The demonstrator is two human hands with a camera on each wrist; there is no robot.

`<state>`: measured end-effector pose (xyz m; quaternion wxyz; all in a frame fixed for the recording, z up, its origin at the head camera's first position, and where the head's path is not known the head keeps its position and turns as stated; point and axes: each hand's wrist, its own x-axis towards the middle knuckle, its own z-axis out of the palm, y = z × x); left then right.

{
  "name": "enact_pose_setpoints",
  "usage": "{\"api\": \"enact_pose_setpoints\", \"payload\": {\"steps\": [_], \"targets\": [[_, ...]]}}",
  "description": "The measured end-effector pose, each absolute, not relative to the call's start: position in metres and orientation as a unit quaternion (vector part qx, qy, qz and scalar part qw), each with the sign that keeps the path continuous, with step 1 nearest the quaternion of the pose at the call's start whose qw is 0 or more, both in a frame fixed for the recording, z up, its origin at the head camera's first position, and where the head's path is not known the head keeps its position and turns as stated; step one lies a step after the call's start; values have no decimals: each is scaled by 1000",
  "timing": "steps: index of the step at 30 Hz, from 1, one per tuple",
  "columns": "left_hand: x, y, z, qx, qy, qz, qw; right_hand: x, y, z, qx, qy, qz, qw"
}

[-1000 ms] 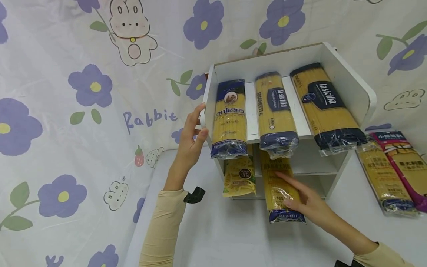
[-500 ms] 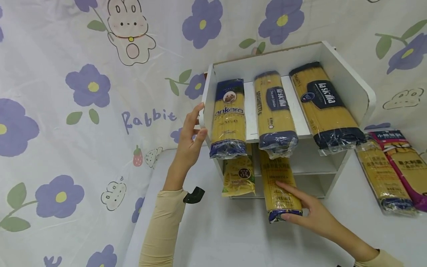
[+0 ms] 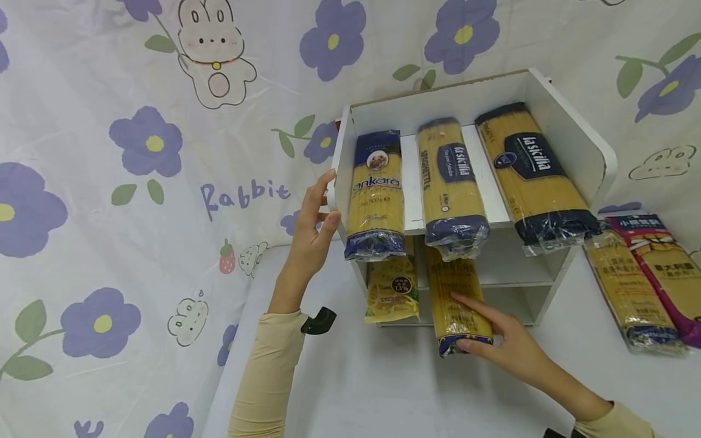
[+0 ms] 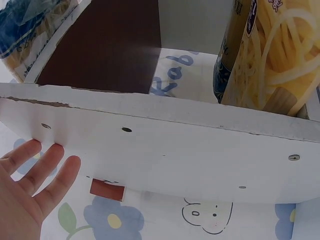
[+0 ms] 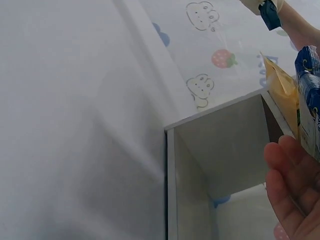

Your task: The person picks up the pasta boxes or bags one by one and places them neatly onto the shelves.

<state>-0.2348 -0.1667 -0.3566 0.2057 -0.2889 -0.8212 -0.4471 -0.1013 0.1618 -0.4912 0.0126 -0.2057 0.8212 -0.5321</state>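
My right hand (image 3: 512,344) holds a pack of spaghetti (image 3: 459,304) that juts out from the middle level of a white shelf unit (image 3: 580,137). Its index finger lies along the top and the thumb is at the blue front end. In the right wrist view, more fingers (image 5: 282,195) show under the pack's blue end (image 5: 311,75). My left hand (image 3: 306,243) rests against the unit's left side panel, fingers extended; the left wrist view shows its fingertips at the white panel (image 4: 165,145). Left of the held pack lies a yellow pasta bag (image 3: 391,292).
Above are an Ankara spaghetti pack (image 3: 376,201) and two La Sicilia packs, one in the middle (image 3: 451,182) and one at right (image 3: 533,170). Two more pasta packs lie right of the unit, one clear (image 3: 635,292), one pink-trimmed (image 3: 665,261). A flower-print cloth (image 3: 181,152) hangs behind.
The spaghetti pack has slid slightly further into the shelf. My right thumb has shifted from the pack's top to its front end. My left hand stays at the side panel.
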Motion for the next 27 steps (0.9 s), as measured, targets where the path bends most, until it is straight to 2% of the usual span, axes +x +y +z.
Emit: {"api": "enact_pose_setpoints", "payload": {"steps": [5, 7, 14, 18, 22, 27], "targets": [[-234, -167, -357, -289, -820, -447, 210, -107, 163, -492, -207, 830, -517, 3], [-234, -167, -358, -290, -819, -448, 210, -108, 164, -490, -212, 820, -531, 21], [-234, -166, -357, -294, -819, -447, 208, -110, 182, -473, -302, 730, -583, 188], [-234, -166, -357, -294, -818, -447, 211, -114, 195, -470, -377, 621, -623, 292], [-235, -167, -357, -301, -815, -445, 216, -116, 201, -470, -410, 507, -649, 392], [-235, -167, -358, -307, -811, -448, 218, -110, 197, -472, -438, 433, -634, 468]]}}
